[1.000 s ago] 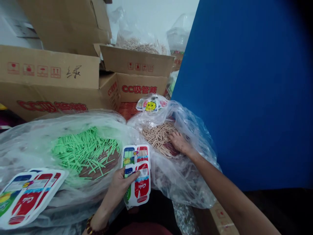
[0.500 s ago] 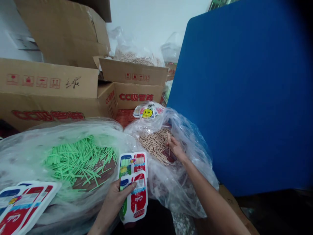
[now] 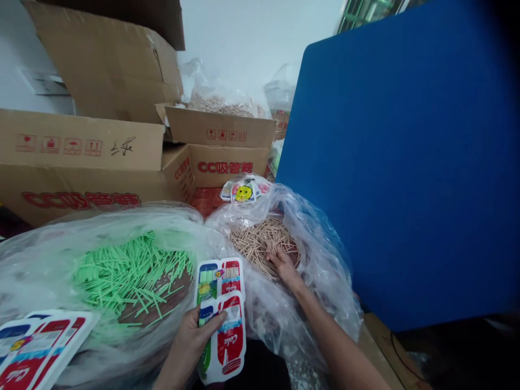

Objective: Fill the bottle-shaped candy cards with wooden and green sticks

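Observation:
My left hand (image 3: 195,338) grips printed candy packs (image 3: 231,336) in blue, green and red, with thumb on top. The upper pack (image 3: 219,279) shows green sticks in its left window and brown sticks in its right one. The front pack's red side reads Cola, and its window looks pale. My right hand (image 3: 284,267) has its fingers closed at the near side of a pile of brown candy straws (image 3: 258,238), lying in an open clear plastic bag (image 3: 325,260). Its fingertips pinch some straws; how many is hidden.
Green candy straws (image 3: 134,265) lie in another plastic bag (image 3: 36,244) at left. More printed packs (image 3: 36,352) lie at lower left. Cardboard boxes (image 3: 81,179) stand behind. A large blue panel (image 3: 390,162) rises along the right. Colourful stickers or packs (image 3: 245,192) sit behind the brown pile.
My right hand has moved down and slightly left, from above the brown straws into their near side. My left hand holds the packs almost unmoved. The view has tilted slightly.

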Demonstrator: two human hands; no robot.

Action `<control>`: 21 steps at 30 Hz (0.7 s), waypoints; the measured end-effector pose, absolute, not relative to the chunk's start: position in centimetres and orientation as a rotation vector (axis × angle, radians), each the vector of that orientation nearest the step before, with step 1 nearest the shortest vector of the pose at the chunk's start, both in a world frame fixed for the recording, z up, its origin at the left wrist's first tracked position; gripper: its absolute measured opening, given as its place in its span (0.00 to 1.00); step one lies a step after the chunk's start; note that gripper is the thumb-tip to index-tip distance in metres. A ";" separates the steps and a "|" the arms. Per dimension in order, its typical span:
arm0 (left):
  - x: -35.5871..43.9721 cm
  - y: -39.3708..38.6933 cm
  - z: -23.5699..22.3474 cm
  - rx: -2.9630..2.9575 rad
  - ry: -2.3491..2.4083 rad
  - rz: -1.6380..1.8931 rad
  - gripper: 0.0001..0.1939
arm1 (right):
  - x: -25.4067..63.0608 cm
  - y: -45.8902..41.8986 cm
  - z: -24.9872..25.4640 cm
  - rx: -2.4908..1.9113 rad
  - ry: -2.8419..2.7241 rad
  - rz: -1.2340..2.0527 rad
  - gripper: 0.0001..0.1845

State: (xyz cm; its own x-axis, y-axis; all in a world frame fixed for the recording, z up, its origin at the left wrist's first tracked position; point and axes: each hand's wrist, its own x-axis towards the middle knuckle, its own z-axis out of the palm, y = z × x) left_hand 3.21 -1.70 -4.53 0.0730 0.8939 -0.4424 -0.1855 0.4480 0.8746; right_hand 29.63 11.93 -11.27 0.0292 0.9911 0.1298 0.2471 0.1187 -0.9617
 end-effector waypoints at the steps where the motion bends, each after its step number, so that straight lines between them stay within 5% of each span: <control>1: 3.2 -1.7 -4.5 0.735 1.226 0.927 0.18 | 29.5 11.8 -11.1 -1.300 -1.401 0.951 0.14; 21: 3.8 -2.1 -4.0 0.739 1.179 0.932 0.18 | 30.1 11.7 -10.9 -1.192 -1.051 1.017 0.18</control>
